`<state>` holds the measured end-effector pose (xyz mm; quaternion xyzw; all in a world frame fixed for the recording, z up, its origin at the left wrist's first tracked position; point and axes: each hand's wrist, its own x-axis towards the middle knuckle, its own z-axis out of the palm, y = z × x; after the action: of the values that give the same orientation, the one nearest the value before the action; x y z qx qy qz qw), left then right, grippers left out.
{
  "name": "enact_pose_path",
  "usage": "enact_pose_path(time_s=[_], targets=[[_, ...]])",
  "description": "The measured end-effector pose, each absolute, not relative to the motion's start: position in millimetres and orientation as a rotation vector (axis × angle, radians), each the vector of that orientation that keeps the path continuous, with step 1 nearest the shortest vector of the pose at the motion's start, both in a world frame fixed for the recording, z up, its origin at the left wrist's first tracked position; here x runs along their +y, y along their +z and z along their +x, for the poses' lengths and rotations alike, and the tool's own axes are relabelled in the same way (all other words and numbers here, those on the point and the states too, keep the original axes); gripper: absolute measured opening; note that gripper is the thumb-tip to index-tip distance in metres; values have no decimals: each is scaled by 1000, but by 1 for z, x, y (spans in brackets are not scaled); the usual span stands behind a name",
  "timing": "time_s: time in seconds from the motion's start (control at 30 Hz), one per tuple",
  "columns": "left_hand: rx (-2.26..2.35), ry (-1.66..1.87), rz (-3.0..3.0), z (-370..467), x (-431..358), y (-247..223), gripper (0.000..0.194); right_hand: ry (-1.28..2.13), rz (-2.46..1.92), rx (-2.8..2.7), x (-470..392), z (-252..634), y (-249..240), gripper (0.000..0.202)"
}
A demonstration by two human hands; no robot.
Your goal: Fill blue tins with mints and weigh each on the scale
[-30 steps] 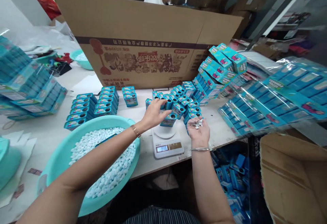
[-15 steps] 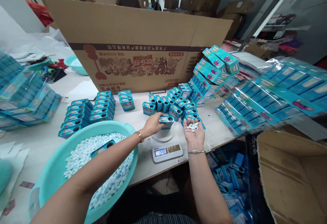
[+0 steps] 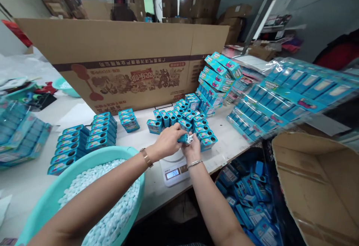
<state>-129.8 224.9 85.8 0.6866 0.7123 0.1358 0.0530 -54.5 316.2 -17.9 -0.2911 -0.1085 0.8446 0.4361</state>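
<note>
My left hand (image 3: 167,141) grips a small blue candy box (image 3: 183,138) and holds it tipped over, its end against my right palm. White pellet-like candies (image 3: 190,138) lie in my cupped right hand (image 3: 193,151), right by the box's mouth. Both hands meet just above the digital scale (image 3: 175,176), whose display is lit; its round pan is partly hidden. Under my left forearm stands a turquoise basin (image 3: 131,151) full of the same candies (image 3: 112,178).
Upright blue boxes stand in rows at left (image 3: 101,134) and in a cluster (image 3: 206,135) beyond my hands. Display cartons (image 3: 218,77) and plastic-wrapped packs (image 3: 280,96) are at right. A large cardboard carton (image 3: 126,48) walls the back. Below the table edge, a bin holds blue boxes (image 3: 252,193).
My left hand has lifted the candy box off the scale and tipped it to my right palm. My right hand has come in leftward to meet it. The camera view has shifted.
</note>
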Motion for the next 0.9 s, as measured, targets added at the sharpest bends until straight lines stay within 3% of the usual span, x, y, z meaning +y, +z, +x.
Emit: enact_pose_path(time_s=[0.27,0.63,0.9], targets=[[2236,391,2071,-131,223,90,31,2157,-816,-94,310,-60,-14,26],[2231,669,1899,-138,221,93,28,2130,-856,-61,319,-51,-8,27],[2470,731,1562,-154,216,48,36,1990,-847,-122,344,-15,-4,31]])
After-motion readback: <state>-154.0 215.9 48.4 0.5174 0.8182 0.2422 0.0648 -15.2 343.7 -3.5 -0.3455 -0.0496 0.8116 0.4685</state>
